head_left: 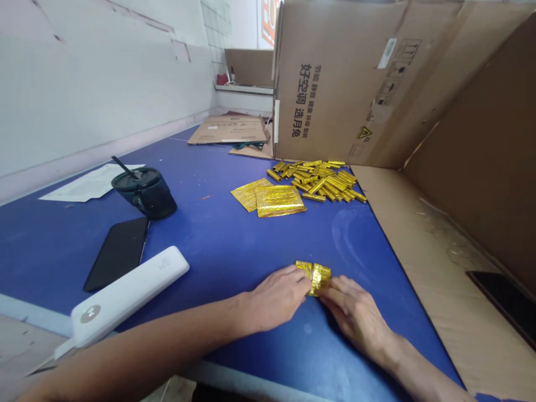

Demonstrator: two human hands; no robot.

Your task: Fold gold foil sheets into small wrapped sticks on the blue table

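Note:
Near the front of the blue table a small piece of gold foil paper (320, 277) lies between my hands, creased or split by a line down its middle. My left hand (281, 296) is closed on its left side, fingers bent over the edge. From the right, my right hand (354, 307) pinches the other side with fingers and thumb. Some of the foil is hidden under the fingertips. Farther back sit flat gold foil sheets (280, 201), one stack overlapping another. Behind them to the right is a pile of rolled gold foil pieces (324, 180).
On the left are a white elongated device (129, 296), a black phone (118, 251), a dark lidded mug (146, 192) and a white paper sheet (86, 184). A large cardboard box (335, 100) borders the back and right. Flattened cardboard (230, 129) lies at the far end.

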